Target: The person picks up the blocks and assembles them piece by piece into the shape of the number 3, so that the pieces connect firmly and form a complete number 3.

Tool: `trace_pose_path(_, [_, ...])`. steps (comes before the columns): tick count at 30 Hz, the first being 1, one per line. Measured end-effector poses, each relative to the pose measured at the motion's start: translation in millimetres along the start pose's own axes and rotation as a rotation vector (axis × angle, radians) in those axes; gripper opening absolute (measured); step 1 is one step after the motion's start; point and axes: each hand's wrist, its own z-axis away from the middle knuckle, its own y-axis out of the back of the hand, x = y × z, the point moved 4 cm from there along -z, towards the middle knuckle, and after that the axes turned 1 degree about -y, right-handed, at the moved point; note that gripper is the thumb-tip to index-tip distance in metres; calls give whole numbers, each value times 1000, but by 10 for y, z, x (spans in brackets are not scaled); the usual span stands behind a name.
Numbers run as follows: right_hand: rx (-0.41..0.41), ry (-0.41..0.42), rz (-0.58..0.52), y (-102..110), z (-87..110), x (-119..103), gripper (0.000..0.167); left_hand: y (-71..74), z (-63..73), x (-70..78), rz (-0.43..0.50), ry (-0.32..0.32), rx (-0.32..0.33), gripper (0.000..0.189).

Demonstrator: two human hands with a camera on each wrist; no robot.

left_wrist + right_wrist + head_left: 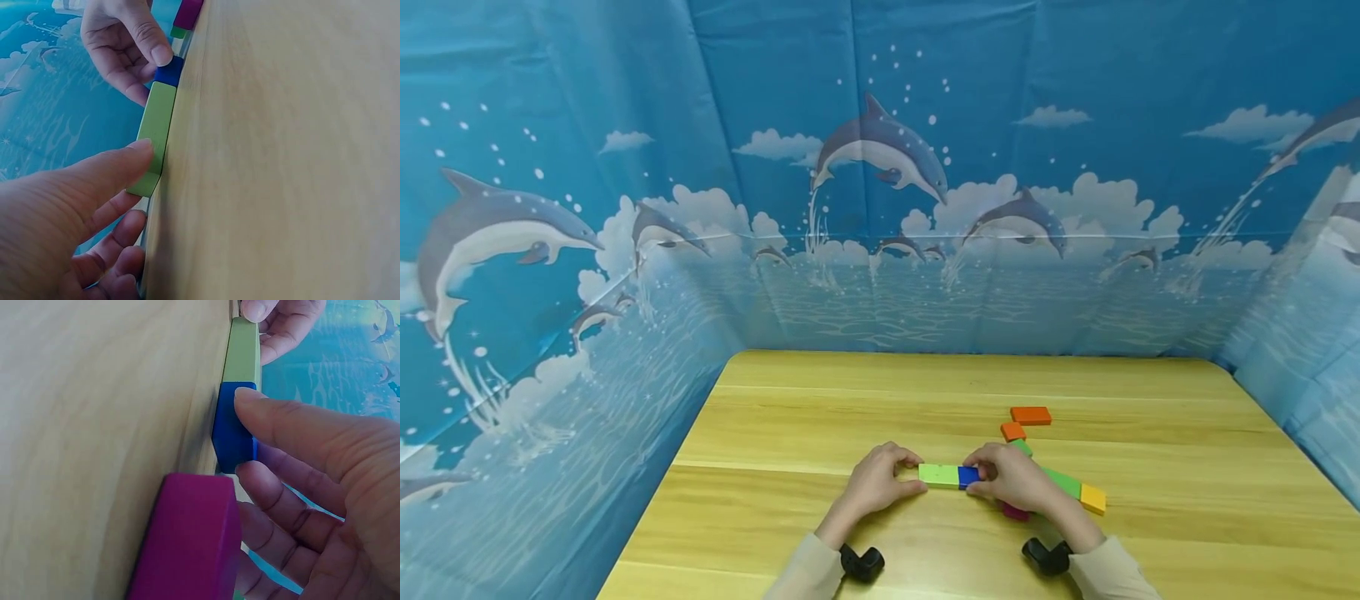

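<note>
Head view: the magenta block (1017,512) and a green block (1063,483) are partly covered by the right hand (1018,479); in the right wrist view, the magenta block is cut off. The light-green block (938,476) is pinched at one end by the left hand (874,482), the blue block (967,477) at its other end by the right hand's narrowly parted thumb and fingers. Contact with the bench (775,417) beneath is hard to make out.

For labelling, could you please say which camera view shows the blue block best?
The right wrist view: the blue block appears largest, mostly uncovered. The head and left wrist views show it small, partly covered.
</note>
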Motion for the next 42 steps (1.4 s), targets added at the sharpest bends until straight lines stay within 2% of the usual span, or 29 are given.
trace_pose_path(5, [-12,17,-6,-6,10,-1,30,6,12,-7,5,0,2,36])
trace_pose_path(9, [0,-9,-36,83,61,73,38,-25,13,-24,24,4,-2,35])
trace_pose_path(11, [54,-55,-11,187,101,149,39,-46,12,-30,32,3,-4,35])
trace_pose_path(14, [174,-155,100,365,181,289,32,-72,11,-30,29,-8,-5,36])
trace_pose_path(17, [223,-252,192,475,254,415,34,-79,12,-21,17,-19,-2,36])
trace_pose_path(21, [165,-359,198,498,298,511,49,-68,5,-8,1,-29,-3,38])
trace_pose_path(25, [113,-435,170,455,268,536,51,-66,-3,-6,-13,-18,-13,39])
trace_pose_path(29, [129,-462,191,410,223,529,49,-70,3,-16,-27,-8,-13,40])
trace_pose_path(33, [133,-447,190,395,206,482,42,-76,7,-20,-30,-19,-11,40])
trace_pose_path(38, [104,-400,97,359,177,395,40,-60,30,-22,-30,-16,-12,40])
trace_pose_path(42, [115,-372,12,327,131,357,39,-38,46,-10,-31,-7,-15,40])
